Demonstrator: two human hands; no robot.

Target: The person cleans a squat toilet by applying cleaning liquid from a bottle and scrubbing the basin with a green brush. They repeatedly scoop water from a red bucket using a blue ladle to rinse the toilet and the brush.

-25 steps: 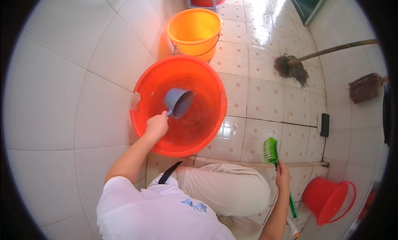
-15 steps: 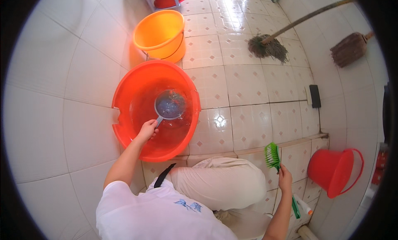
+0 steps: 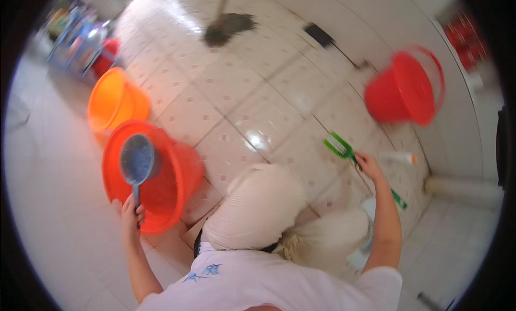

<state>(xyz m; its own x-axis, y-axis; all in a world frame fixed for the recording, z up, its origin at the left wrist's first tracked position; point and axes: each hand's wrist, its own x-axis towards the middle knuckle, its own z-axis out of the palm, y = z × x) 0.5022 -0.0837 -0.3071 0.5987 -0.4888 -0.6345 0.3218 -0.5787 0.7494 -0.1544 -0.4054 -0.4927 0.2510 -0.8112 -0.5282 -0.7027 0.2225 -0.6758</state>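
My left hand (image 3: 131,213) grips the handle of a grey water ladle (image 3: 137,158) at the left. The ladle's bowl is over the large orange-red tub (image 3: 185,160) and looks to hold water. On the right, my right hand (image 3: 369,166) is closed around the dark green handle of a scrub brush (image 3: 338,144) with bright green and white bristles. That brush is held above the tiled floor, its bristle end pointing away to the left.
An orange bucket (image 3: 115,100) stands beyond the tub, near a blue rack (image 3: 78,47). A red bucket (image 3: 400,90) is at the right wall. A mop head (image 3: 228,29) lies on the far floor. A white bottle (image 3: 398,158) and another green handle (image 3: 399,199) lie by my right forearm.
My view has turned to the right. The ladle has come up out of the water in the tub, in my left hand. My right hand still holds the brush.
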